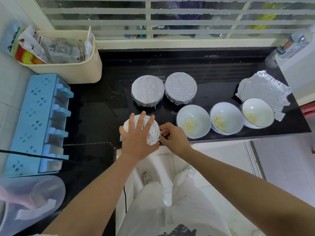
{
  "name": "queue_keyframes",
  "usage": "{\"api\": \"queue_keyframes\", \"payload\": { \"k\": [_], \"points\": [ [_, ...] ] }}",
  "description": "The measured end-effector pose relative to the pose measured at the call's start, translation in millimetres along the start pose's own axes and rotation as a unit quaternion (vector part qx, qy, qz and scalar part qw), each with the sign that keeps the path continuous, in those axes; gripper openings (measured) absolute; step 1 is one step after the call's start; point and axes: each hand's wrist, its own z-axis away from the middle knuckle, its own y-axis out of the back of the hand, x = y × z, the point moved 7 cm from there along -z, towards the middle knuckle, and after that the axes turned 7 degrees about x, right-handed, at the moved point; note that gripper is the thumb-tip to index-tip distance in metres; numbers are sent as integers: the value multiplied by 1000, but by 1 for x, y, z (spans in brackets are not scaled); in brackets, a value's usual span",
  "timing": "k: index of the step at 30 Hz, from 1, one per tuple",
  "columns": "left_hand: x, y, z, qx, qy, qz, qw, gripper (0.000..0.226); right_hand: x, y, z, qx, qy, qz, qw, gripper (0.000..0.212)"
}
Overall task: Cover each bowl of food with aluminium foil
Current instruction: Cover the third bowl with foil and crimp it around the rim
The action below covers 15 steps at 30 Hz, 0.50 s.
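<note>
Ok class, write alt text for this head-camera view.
A left hand presses flat on a foil-wrapped bowl while the right hand pinches its foil edge; two covered bowls and three open bowls sit on the black counter.

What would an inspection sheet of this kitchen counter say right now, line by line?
Surface: black countertop, a few pale specks.
Job's things: two foil-covered bowls at the back; front bowl under foil; three open bowls holding pale food; spare foil sheet partly under the rightmost.
Clutter: cream basket of packets, blue seasoning rack, water bottle, clear plastic jug.
Hands: left hand lies flat on the front bowl; right hand pinches its foil edge with curled fingers.
Cables: one black cable crosses the rack.
Surroundings: frosted-striped window behind; white tiled floor.
</note>
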Motion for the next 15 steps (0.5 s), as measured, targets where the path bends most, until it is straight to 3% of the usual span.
{"api": "queue_keyframes", "payload": {
  "k": [5,15],
  "points": [
    [0,1,0,2,-1,-3,1000,90,-4,8,-5,17,-1,71,997,4],
    [1,2,0,6,-1,-5,1000,90,-15,5,-6,34,18,161,986,6]
  ]
}}
